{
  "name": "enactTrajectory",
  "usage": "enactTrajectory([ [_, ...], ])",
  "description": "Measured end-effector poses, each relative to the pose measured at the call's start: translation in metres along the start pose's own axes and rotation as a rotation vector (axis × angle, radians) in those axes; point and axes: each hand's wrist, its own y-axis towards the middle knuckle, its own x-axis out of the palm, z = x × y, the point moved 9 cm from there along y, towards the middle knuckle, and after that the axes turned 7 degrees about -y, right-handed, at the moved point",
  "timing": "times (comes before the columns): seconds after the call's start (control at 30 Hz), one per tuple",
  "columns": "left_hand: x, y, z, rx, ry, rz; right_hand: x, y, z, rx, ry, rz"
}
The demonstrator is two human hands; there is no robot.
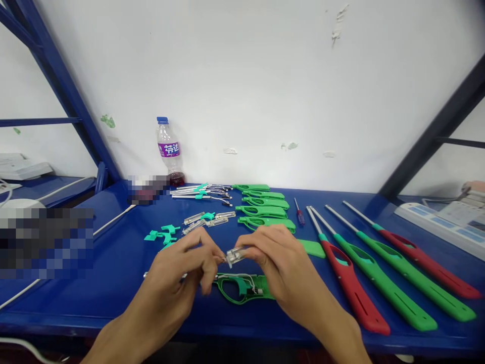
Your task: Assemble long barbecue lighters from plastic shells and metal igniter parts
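Between the thumb and fingers of my right hand (288, 268) is a small clear plastic fuel tank (235, 255), its valve end pointing left. My left hand (182, 268) is closed in a pinch right at that valve end; whatever its fingertips hold is too small to make out. Below both hands lies an opened green lighter casing (231, 300), with a teal trigger (241, 286), thin wires and a metal tube inside. My hands cover parts of it. Part of another green casing piece (312, 248) shows behind my right hand.
Several clear tanks (217, 221), teal triggers (169, 229), metal rods with wires (189, 193) and green casing halves (265, 210) lie behind my hands. A screwdriver (299, 214) and long red and green lighters (354, 293) are to the right. A bottle (169, 151) stands by the wall.
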Motion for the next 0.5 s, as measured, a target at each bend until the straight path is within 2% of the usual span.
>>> enactTrajectory([
  [0.1, -0.004, 0.002, -0.008, -0.071, -0.109, 0.087, -0.006, -0.004, 0.018, 0.155, 0.035, -0.012],
  [0.17, 0.001, 0.001, -0.015, -0.077, -0.068, 0.056, -0.015, -0.010, 0.035, 0.294, 0.053, 0.018],
  [0.27, 0.022, -0.005, -0.022, -0.006, 0.101, -0.124, -0.017, -0.022, 0.051, 0.423, 0.055, -0.010],
  [0.37, 0.041, -0.014, -0.023, 0.067, 0.238, -0.302, 0.001, -0.034, 0.052, 0.414, 0.039, -0.148],
  [0.5, 0.055, -0.022, -0.021, 0.123, 0.299, -0.386, 0.026, -0.051, 0.049, 0.385, 0.095, -0.252],
])
